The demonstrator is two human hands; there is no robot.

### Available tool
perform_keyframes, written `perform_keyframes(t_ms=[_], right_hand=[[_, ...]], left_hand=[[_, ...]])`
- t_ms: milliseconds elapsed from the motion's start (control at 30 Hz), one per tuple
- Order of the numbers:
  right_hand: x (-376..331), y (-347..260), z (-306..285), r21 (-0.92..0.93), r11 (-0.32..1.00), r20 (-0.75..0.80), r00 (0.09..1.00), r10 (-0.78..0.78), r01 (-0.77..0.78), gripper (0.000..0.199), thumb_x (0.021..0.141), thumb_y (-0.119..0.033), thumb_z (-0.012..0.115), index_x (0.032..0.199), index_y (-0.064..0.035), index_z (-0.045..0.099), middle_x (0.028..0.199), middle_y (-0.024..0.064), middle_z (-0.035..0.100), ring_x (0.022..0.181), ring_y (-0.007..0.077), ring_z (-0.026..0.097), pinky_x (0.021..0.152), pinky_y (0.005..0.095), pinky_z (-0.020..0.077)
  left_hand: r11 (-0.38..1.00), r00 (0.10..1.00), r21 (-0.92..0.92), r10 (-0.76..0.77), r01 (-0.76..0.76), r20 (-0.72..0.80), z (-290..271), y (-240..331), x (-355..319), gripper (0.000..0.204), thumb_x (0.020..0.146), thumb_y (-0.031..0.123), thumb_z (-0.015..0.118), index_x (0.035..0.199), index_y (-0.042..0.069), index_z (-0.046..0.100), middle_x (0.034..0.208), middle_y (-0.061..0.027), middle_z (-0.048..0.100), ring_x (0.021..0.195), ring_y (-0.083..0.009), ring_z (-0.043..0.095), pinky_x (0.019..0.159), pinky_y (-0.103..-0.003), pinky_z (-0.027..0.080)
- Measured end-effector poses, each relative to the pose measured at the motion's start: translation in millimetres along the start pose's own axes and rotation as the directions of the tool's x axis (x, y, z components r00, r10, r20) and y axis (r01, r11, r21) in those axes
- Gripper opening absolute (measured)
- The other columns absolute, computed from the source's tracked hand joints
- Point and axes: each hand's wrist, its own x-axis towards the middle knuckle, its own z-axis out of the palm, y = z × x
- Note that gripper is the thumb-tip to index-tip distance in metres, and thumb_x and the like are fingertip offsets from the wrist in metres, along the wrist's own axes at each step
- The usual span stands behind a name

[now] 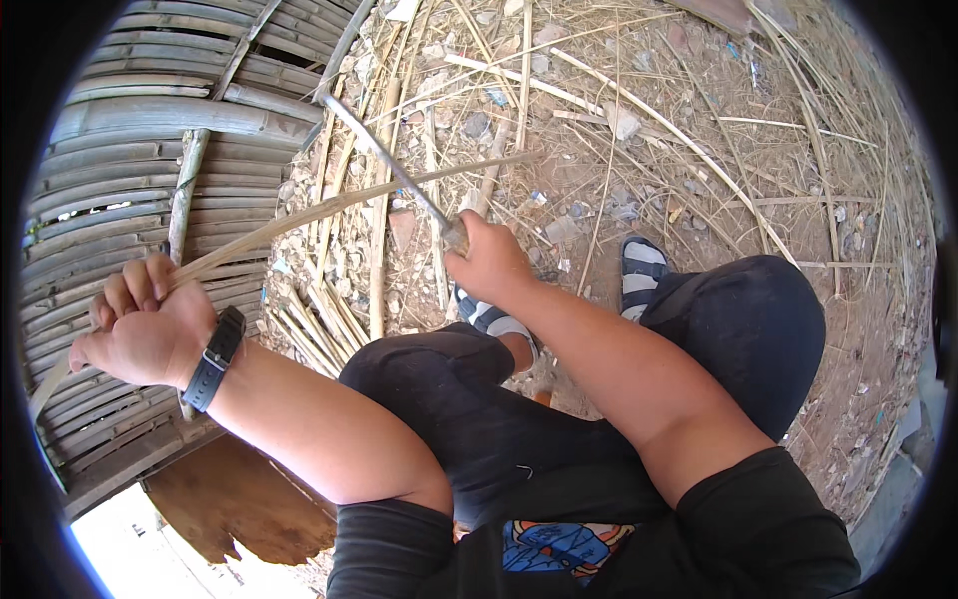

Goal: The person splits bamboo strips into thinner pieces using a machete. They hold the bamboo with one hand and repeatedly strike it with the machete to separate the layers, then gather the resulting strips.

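My left hand (150, 324), with a dark watch on its wrist, is out to the left, palm turned up and fingers curled round a long split bamboo strip (299, 222). One end of the strip pokes out past the hand; the other tapers away to the right over the ground. My right hand (489, 262) is closed round the short handle of a hooked knife (399, 172), its long narrow metal part slanting up to the left and bent at the tip. In this view the metal crosses the strip; whether they touch I cannot tell.
A bamboo slat wall (120, 200) stands close on the left, with a torn brown sheet (244, 499) below it. Bamboo poles and loose strips (689, 135) litter the stony dirt ground. My sandalled feet (644, 275) and bent knees are below my arms.
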Motion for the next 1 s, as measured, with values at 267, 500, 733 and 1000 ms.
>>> perform_keyframes(t_ms=[267,500,733,1000], right_hand=[[-1,89,10,-0.105,0.968,-0.194,0.959,0.205,-0.228,0.035,0.08,-0.021,0.071,0.109,-0.0032,0.062,0.091,0.0232,0.071,0.087,0.0424,0.07,0.077,0.0509,0.0549],[3,29,6,-0.139,0.985,0.042,0.994,-0.098,0.103,0.042,0.081,-0.022,0.071,0.115,0.0001,0.059,0.094,0.0249,0.07,0.089,0.0437,0.068,0.08,0.0501,0.0534],[-7,110,9,-0.125,0.95,-0.171,0.949,0.265,-0.287,0.038,0.082,-0.018,0.07,0.114,-0.0016,0.06,0.096,0.0246,0.07,0.092,0.0418,0.069,0.082,0.0507,0.0549],[1,29,3,-0.072,0.995,-0.002,0.998,0.063,-0.063,0.045,0.081,-0.02,0.07,0.119,0.0008,0.059,0.091,0.0265,0.07,0.087,0.0437,0.069,0.079,0.0501,0.0547]], left_hand=[[0.996,0.993,0.005,-0.087,0.087,-0.083,-12,-5,9,0.064,0.098,0.073,0.036,0.067,0.017,0.039,0.056,0.0032,0.03,0.048,-0.0123,0.024,0.044,-0.025,0.022],[0.998,0.994,0.063,-0.013,0.02,-0.107,-8,-9,8,0.062,0.1,0.071,0.032,0.07,0.017,0.038,0.057,0.0032,0.027,0.048,-0.0121,0.021,0.044,-0.025,0.021],[0.998,0.99,0.041,-0.044,0.05,-0.131,-12,-8,8,0.062,0.1,0.071,0.033,0.071,0.016,0.037,0.058,0.0032,0.028,0.049,-0.0121,0.021,0.044,-0.026,0.02],[0.997,0.996,0.079,0.011,-0.004,-0.083,-6,-9,9,0.061,0.1,0.07,0.032,0.073,0.016,0.038,0.058,0.0032,0.027,0.049,-0.0125,0.021,0.044,-0.026,0.021]])
